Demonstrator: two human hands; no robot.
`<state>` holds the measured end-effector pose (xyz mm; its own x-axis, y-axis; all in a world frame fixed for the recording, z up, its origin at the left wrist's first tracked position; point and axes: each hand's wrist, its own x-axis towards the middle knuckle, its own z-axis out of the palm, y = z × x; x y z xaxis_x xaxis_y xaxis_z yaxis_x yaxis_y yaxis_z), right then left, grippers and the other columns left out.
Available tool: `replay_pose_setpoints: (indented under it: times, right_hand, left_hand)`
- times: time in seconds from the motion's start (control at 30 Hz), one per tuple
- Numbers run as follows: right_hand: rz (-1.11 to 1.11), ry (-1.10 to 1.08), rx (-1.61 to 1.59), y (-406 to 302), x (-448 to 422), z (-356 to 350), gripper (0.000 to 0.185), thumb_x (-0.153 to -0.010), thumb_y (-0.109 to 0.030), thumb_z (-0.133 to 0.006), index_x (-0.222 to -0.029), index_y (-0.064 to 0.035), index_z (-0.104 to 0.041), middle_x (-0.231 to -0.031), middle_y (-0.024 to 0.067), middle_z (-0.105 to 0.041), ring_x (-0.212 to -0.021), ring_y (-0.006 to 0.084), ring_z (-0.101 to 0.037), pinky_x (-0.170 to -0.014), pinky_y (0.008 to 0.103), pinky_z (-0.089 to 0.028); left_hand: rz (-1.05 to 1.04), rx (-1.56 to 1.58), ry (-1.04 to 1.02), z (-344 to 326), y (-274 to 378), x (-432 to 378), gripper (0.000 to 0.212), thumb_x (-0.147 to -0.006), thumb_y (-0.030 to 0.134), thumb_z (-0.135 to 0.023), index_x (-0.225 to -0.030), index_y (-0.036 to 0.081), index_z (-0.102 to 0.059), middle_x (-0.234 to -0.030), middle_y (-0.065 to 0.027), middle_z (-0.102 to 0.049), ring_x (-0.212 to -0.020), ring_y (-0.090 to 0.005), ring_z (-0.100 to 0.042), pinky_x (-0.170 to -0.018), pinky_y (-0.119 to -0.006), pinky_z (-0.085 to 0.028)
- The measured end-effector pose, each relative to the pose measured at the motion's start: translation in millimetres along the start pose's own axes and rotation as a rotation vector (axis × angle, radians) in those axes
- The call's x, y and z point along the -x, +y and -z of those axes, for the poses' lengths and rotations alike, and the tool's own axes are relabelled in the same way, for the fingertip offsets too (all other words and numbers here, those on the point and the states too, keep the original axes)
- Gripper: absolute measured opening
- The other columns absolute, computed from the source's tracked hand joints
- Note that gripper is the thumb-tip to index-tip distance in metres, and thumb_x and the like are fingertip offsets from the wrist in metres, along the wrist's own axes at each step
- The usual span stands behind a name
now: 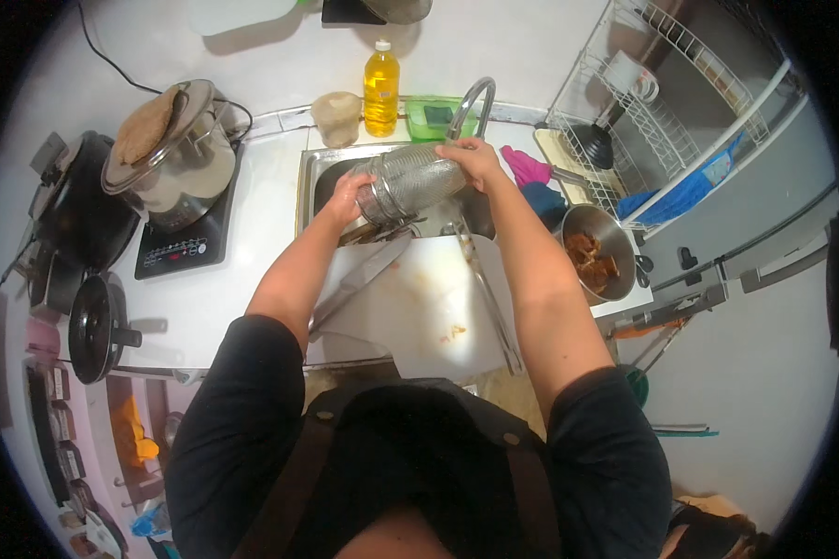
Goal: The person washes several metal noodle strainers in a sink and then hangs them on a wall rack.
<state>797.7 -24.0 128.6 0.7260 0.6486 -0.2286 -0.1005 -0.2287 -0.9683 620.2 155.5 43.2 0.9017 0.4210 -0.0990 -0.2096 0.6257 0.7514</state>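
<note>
Over a steel sink (pixel 308 189), a ribbed, silvery cylindrical vessel (pixel 419 175) is held tilted on its side in both hands. My left hand (pixel 349 197) grips its banded end, and my right hand (pixel 472 162) holds the other end beneath the curved faucet (pixel 488 91). Whether the vessel is mesh or solid, I cannot tell. Just in front of the sink lies a white cutting board (pixel 426 300) with small food scraps. A broad-bladed knife (pixel 374 267) rests along its left side, and metal tongs (pixel 488 307) lie on its right. Other utensils in the sink are partly hidden.
A lidded steel pot (pixel 182 168) stands on an induction cooker (pixel 182 248) at left, beside a black frying pan (pixel 92 328). Behind the sink are a yellow liquid bottle (pixel 381 91) and a green tray (pixel 419 129). At right, a steel pot (pixel 626 262) contains browned food below a wire rack (pixel 643 115).
</note>
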Motion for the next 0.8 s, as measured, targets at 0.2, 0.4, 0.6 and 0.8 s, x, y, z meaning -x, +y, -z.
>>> replay_pose_setpoints:
  times: [0.2, 0.4, 0.6, 0.8]
  right_hand:
    - [0.031, 0.226, 0.242, 7.8, 26.4, -37.7, 0.069, -0.056, -0.029, -0.077, -0.112, -0.0031, -0.046, -0.099, 0.0141, -0.055, -0.079, 0.0248, -0.058, -0.058, 0.0360, -0.050]
    - [0.177, 0.419, 0.103, 24.8, -18.6, 34.3, 0.052, -0.065, -0.030, -0.070, -0.105, -0.0038, -0.050, -0.079, 0.0110, -0.060, -0.067, 0.0243, -0.057, -0.057, 0.0341, -0.048]
    - [0.322, 0.327, 0.274, 7.8, -3.7, -44.5, 0.020, -0.076, -0.021, -0.060, -0.071, -0.0012, -0.061, -0.062, 0.0086, -0.060, -0.062, 0.0170, -0.059, -0.052, 0.0276, -0.043]
    - [-0.062, 0.199, -0.396, 13.3, -10.3, -14.7, 0.013, -0.079, -0.005, -0.050, -0.082, 0.0051, -0.057, -0.073, 0.0131, -0.059, -0.059, 0.0174, -0.057, -0.051, 0.0256, -0.046]
  left_hand:
    - [-0.161, 0.121, 0.101, -3.8, -27.0, -1.9, 0.023, -0.068, -0.001, -0.050, -0.091, 0.000, -0.050, -0.078, -0.0079, -0.055, -0.070, -0.0202, -0.056, -0.067, -0.033, -0.048]
    - [-0.129, 0.190, 0.015, -17.0, -24.0, -3.8, 0.030, -0.068, -0.002, -0.049, -0.098, 0.000, -0.045, -0.085, -0.0117, -0.054, -0.074, -0.0250, -0.057, -0.066, -0.038, -0.050]
    - [-0.180, 0.026, 0.227, -58.8, -55.3, -26.1, 0.045, -0.066, 0.002, -0.063, -0.104, 0.002, -0.040, -0.092, -0.0122, -0.053, -0.079, -0.0241, -0.056, -0.067, -0.037, -0.049]
    - [0.047, -0.056, 0.128, -83.5, -92.2, -30.5, 0.056, -0.063, -0.001, -0.068, -0.108, 0.008, -0.037, -0.105, -0.0096, -0.049, -0.090, -0.0241, -0.054, -0.071, -0.041, -0.047]
